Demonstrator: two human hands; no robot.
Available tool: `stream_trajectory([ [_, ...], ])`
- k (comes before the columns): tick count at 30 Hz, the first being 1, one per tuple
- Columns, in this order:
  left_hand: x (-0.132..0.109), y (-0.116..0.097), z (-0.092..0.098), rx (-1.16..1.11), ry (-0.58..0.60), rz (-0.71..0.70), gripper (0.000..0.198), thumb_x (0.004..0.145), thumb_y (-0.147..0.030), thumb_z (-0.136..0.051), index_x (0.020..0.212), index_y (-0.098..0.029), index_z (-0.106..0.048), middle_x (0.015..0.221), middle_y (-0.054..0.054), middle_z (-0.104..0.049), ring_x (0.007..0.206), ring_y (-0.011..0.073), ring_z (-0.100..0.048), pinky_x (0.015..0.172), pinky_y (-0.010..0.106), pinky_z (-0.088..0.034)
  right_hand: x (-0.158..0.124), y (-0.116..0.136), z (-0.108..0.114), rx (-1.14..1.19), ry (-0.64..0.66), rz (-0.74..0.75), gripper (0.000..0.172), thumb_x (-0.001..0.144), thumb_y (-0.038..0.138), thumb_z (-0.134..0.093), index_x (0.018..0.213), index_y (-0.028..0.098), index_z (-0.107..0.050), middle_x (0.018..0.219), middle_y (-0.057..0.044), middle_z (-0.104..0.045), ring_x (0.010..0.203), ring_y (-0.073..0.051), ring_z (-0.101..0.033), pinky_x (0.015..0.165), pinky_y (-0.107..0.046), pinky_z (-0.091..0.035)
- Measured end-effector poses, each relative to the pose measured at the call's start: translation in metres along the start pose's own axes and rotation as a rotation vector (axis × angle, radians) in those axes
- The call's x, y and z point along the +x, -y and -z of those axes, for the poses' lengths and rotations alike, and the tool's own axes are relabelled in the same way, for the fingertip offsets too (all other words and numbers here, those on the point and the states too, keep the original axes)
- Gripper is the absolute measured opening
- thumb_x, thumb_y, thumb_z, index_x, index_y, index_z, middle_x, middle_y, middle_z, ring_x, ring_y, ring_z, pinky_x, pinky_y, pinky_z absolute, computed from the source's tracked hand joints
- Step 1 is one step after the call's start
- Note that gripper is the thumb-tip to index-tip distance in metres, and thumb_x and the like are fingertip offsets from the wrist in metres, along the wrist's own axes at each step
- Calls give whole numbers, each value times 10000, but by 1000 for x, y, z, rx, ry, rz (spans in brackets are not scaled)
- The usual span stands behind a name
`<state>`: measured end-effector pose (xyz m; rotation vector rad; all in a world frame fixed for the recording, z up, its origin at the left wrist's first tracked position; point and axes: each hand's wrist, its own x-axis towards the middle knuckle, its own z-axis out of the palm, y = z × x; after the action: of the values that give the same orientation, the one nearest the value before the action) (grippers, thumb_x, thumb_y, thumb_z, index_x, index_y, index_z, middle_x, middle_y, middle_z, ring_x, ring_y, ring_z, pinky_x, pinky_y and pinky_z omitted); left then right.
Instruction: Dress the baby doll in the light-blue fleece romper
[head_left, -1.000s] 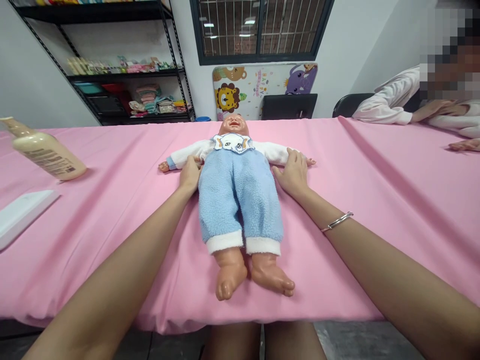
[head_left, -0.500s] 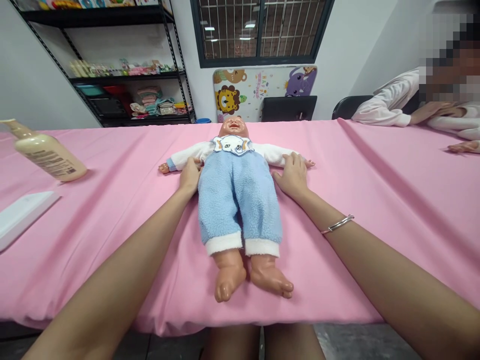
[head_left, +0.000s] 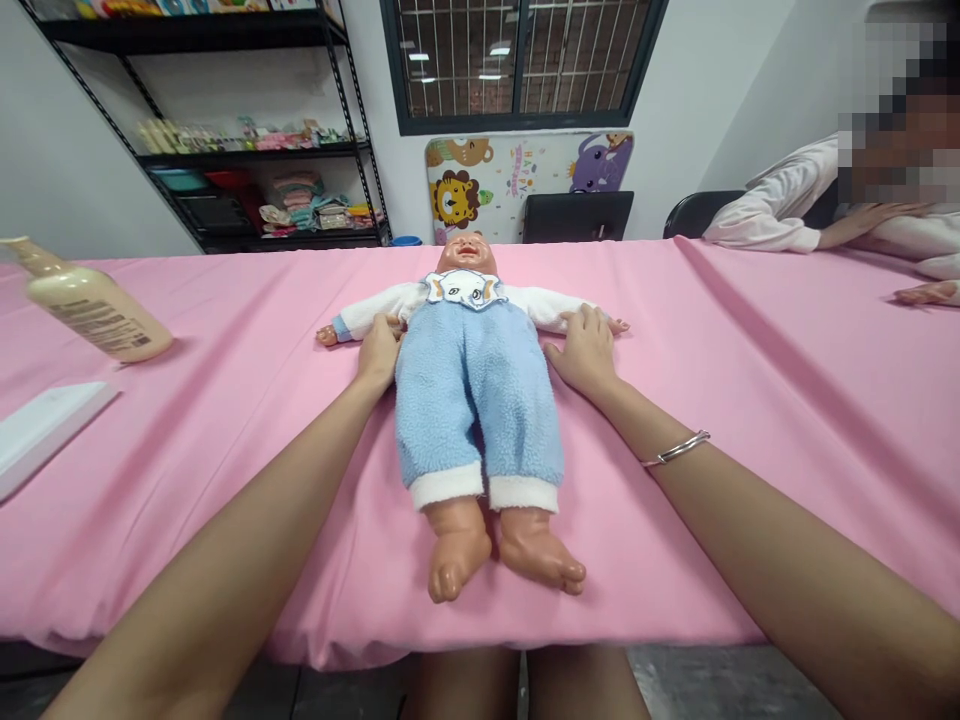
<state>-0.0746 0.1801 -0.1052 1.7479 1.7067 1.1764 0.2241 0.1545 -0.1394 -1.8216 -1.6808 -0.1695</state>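
A baby doll (head_left: 478, 370) lies on its back with its head at the far side and its bare feet toward me. It wears fuzzy light blue trousers with white cuffs and a white top with an elephant-face bib. Both of its arms are stretched out sideways. My left hand (head_left: 379, 352) is at the doll's side, with bent fingers closed at the sleeve near the torso; some fingertips are hidden. My right hand (head_left: 587, 350) rests with extended fingers on the other sleeve, near the doll's hand, its thumb apart toward the trousers.
A pink cloth (head_left: 675, 560) covers the table. At left are a beige pump bottle (head_left: 101, 308) and a white flat object (head_left: 52, 430). Behind stand a black shelf rack (head_left: 255, 152) and a dark monitor-like panel (head_left: 577, 217). Another person's sleeve (head_left: 780, 200) rests at the far right edge.
My hands and the doll stay in place, with only a very slight shift of the whole view. At the far right, the other person's hand has moved slightly.
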Motion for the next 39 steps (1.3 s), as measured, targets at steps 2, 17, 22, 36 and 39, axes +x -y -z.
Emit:
stream_trajectory([
  [2, 0, -1, -1, -4, -16, 1, 209, 798, -172, -567, 948, -215, -427, 893, 28, -625, 888, 207, -597, 808, 304, -441, 0, 1, 1, -1, 12, -1, 553, 774, 225, -596, 1291, 48, -516, 1480, -233, -344, 1417, -390, -241, 1177, -539, -213],
  [17, 0, -4, -2, -99, -17, 36, 200, 749, -134, -512, 942, -185, -520, 863, 27, -637, 838, 201, -618, 785, 298, -476, 0, -1, 3, -7, 22, 25, 545, 790, 252, -577, 1295, 54, -522, 1472, -242, -350, 1421, -407, -231, 1153, -582, -231],
  [22, -1, -5, -1, -63, -26, 29, 206, 737, -140, -534, 935, -193, -520, 839, 15, -635, 828, 203, -613, 775, 298, -465, -1, 1, 4, -19, 38, 12, 554, 794, 235, -582, 1312, 47, -520, 1468, -231, -351, 1418, -397, -235, 1174, -544, -223],
  [36, -1, -4, 0, -12, -30, 9, 222, 738, -159, -529, 955, -205, -505, 851, 14, -628, 864, 210, -612, 849, 324, -473, 0, -1, 1, -10, 9, 32, 536, 785, 258, -575, 1287, 73, -544, 1452, -219, -381, 1406, -408, -255, 1149, -576, -239],
  [39, -1, -3, 0, -8, -33, 2, 218, 743, -167, -544, 954, -206, -508, 855, 19, -626, 854, 215, -610, 838, 328, -471, 0, -1, 2, -13, 14, 31, 531, 787, 250, -580, 1284, 67, -547, 1458, -224, -374, 1403, -409, -257, 1148, -573, -236],
])
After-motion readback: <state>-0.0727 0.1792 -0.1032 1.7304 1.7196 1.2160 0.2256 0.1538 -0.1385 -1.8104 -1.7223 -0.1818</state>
